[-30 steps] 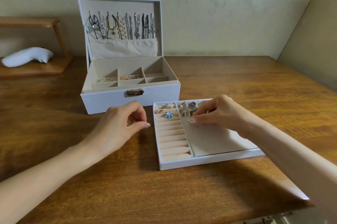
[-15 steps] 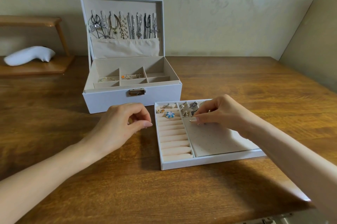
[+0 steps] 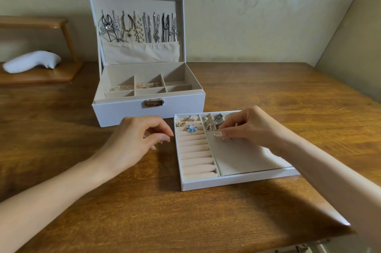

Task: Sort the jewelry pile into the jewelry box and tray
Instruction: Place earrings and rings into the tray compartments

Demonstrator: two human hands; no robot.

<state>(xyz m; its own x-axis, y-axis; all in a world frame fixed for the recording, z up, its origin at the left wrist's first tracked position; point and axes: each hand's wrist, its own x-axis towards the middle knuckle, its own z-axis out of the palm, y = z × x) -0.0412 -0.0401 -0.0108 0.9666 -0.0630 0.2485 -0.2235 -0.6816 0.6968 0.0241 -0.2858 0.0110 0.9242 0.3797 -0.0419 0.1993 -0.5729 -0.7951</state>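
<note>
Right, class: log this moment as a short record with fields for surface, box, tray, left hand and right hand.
surface: wooden table
box: white jewelry box, lid open, necklaces hanging inside the lid
tray: white tray in front of the box; blue flower ring in the ring rolls
left hand: left hand curled, beside the tray, holding nothing visible
right hand: right hand pinching a small earring at the perforated pad

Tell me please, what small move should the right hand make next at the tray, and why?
Probably press the small earring into the perforated pad. The right hand pinches it at the pad's far left corner, in the tray, and another stud already sits beside it. The left hand rests on the table, holding nothing visible.
</note>
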